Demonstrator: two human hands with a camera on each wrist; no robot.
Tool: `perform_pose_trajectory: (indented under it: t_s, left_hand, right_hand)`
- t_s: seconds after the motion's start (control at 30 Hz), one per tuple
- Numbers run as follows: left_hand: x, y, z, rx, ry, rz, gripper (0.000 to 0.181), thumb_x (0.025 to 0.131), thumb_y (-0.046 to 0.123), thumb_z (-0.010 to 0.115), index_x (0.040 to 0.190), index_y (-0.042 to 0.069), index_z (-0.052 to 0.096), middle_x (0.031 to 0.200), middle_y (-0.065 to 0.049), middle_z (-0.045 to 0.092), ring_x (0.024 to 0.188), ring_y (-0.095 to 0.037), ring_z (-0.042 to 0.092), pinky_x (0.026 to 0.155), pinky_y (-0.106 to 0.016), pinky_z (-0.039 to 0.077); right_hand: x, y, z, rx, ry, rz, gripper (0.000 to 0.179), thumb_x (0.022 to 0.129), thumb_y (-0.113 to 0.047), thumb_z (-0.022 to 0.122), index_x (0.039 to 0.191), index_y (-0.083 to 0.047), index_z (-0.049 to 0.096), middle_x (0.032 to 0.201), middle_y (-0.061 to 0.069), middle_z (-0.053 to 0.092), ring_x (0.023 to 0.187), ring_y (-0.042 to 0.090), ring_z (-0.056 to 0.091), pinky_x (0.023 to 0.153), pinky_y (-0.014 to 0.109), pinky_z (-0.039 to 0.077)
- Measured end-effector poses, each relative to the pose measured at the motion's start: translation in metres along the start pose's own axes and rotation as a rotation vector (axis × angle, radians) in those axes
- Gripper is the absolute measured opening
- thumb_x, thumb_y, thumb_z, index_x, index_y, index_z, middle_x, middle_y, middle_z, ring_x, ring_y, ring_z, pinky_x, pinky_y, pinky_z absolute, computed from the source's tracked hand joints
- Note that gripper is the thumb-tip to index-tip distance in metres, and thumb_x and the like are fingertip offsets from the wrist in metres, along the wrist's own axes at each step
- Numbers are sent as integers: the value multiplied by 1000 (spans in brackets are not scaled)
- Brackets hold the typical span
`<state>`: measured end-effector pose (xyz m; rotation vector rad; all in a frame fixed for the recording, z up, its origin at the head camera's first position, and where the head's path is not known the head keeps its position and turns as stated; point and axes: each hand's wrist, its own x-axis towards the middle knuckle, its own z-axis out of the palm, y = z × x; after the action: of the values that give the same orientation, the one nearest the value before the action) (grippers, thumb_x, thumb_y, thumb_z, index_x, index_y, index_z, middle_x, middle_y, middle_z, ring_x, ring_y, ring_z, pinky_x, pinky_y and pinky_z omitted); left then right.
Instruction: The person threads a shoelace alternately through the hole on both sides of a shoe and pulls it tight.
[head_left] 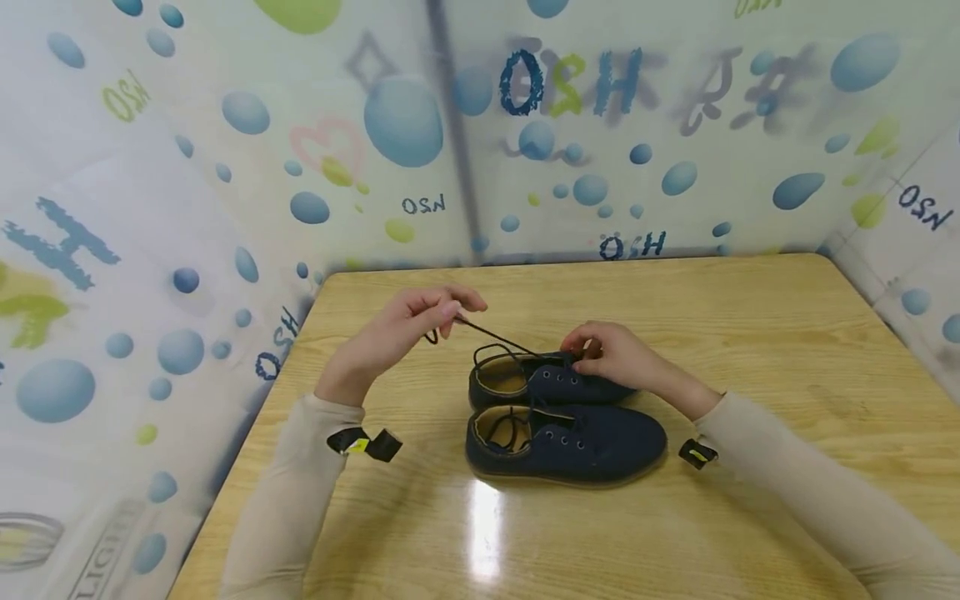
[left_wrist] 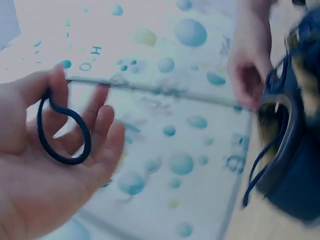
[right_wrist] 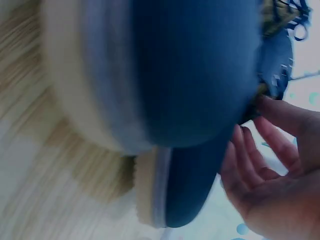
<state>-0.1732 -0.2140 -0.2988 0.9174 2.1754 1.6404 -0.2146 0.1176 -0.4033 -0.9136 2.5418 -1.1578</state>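
A pair of navy lace-up shoes lies side by side, toes to the right. My left hand (head_left: 397, 329), left of the shoes and raised, pinches a dark shoelace (head_left: 497, 337) between thumb and forefinger. That lace runs taut down to the lacing of the far shoe (head_left: 596, 390); its loose end hangs in a loop (left_wrist: 73, 161) over the palm in the left wrist view. Over the far shoe, my right hand (head_left: 618, 358) grips the shoe at the lacing with thumb and fingertips. Closer to me sits the near shoe (head_left: 615, 442), untouched, with lace lying in its opening.
The shoes stand on a light wooden table (head_left: 787, 333). A wall covering (head_left: 645, 100) printed with blue and green drops rises behind the table and along its left side. Another lace loop (head_left: 491, 347) stands above the far shoe's opening.
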Motion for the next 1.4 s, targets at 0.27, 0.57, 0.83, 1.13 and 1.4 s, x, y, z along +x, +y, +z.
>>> perform_pose_trajectory:
  t_s: [0.27,0.57,0.83,1.13,1.4]
  left_hand:
    - [8,-5,14,-278,63,114,42,106,35,43,72,10,45,67,3,51,63,-15,50,71,-29,52]
    - [10,14,31,154,88,-5,32,101,21,57,74,4,59,65,0,52,53,-13,38,52,-25,34]
    - [14,12,39,299,91,-57,11,95,18,67,95,13,76,75,-2,69,55,-9,49,52,-23,37]
    - [14,15,35,219,59,55,28,104,13,50,128,9,64,112,-12,74,49,1,49,44,-26,26]
    - [13,18,36,179,108,66,26,103,13,52,124,10,68,112,-11,74,42,-14,22,47,-27,28]
  right_hand:
    - [1,2,5,-206,112,-67,11,92,-17,70,102,-15,74,93,0,72,69,5,58,65,26,48]
    - [-3,-3,2,-220,93,-25,15,92,-16,70,106,-12,72,94,3,72,73,9,60,69,31,50]
    - [-10,-30,4,-168,149,-102,11,93,-18,69,104,-15,73,86,-3,63,66,9,50,62,26,44]
    - [-10,-39,14,-261,62,-135,18,91,-21,72,108,-15,71,81,-5,57,67,4,47,63,23,43]
    - [-7,-46,16,-202,89,-135,26,93,-26,70,116,-13,68,86,-4,61,64,5,49,60,23,43]
